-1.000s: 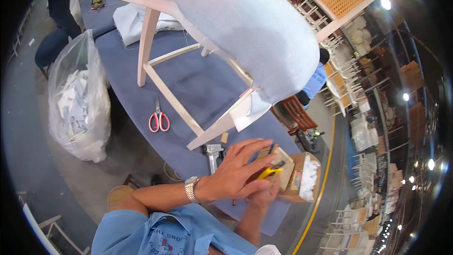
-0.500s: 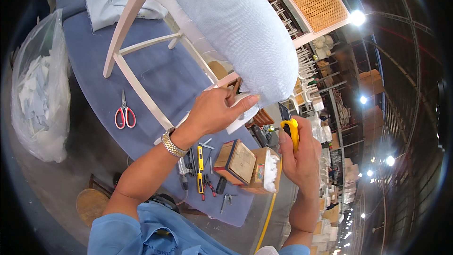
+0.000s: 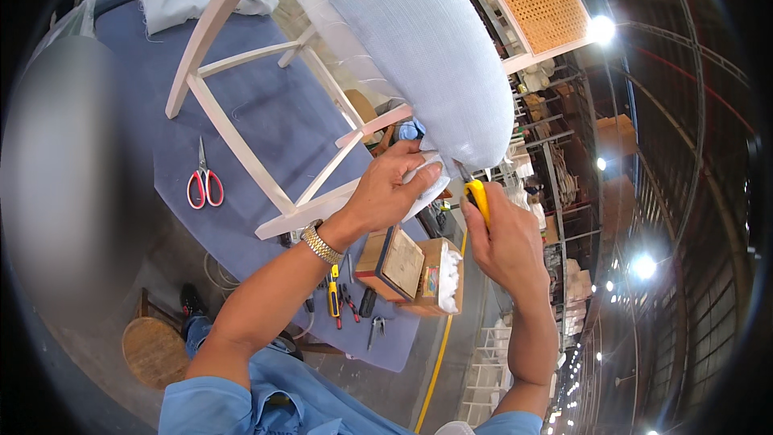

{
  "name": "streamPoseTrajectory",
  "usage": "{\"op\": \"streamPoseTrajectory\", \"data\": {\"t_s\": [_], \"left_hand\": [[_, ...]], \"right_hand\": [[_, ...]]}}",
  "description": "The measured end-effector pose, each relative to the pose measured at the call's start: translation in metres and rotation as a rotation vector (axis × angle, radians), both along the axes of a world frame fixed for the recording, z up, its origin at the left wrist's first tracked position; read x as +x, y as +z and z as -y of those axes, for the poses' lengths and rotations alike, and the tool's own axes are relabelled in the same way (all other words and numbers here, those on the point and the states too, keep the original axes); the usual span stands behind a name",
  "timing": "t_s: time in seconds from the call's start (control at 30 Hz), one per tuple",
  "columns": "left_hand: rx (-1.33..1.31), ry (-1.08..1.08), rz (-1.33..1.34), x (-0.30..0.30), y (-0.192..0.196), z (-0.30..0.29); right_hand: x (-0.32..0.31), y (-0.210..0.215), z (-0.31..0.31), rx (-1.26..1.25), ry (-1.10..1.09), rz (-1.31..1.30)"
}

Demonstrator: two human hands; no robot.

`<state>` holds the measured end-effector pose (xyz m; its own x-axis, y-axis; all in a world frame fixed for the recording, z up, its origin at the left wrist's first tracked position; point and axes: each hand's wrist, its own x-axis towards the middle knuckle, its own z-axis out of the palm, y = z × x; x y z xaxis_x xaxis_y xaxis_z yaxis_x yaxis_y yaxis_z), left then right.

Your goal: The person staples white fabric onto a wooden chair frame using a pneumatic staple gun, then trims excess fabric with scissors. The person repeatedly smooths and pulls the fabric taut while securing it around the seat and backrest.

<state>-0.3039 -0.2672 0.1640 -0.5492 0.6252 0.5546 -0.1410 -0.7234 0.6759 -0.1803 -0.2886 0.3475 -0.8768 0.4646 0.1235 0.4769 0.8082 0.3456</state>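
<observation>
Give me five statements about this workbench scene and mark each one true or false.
1. The right hand holds a yellow utility knife. True.
2. The left hand rests flat on the blue table cover. False: it grips the pale fabric at the edge of the chair seat.
3. The red-handled scissors lie on the table cover, apart from both hands. True.
4. The white chair frame stands upright on the floor. False: it lies tipped over on the table.
5. The left wrist is bare. False: it wears a metal wristwatch.
</observation>
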Motion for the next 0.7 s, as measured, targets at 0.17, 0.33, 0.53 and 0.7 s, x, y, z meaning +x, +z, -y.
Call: {"op": "streamPoseTrajectory", "data": {"t_s": [0.17,0.33,0.53,0.7], "left_hand": [[-0.022,0.084,-0.049,0.005,-0.003,0.000],[-0.028,0.112,-0.082,0.003,-0.004,0.000],[-0.026,0.060,-0.066,0.001,-0.003,0.002],[0.006,0.144,-0.094,0.001,-0.003,-0.001]], "right_hand": [[0.001,-0.014,-0.016,0.066,-0.014,0.055],[-0.004,-0.017,-0.017,0.115,-0.027,0.056],[-0.003,-0.018,-0.020,0.136,-0.026,0.063],[-0.002,-0.018,-0.023,0.136,-0.028,0.056]]}}
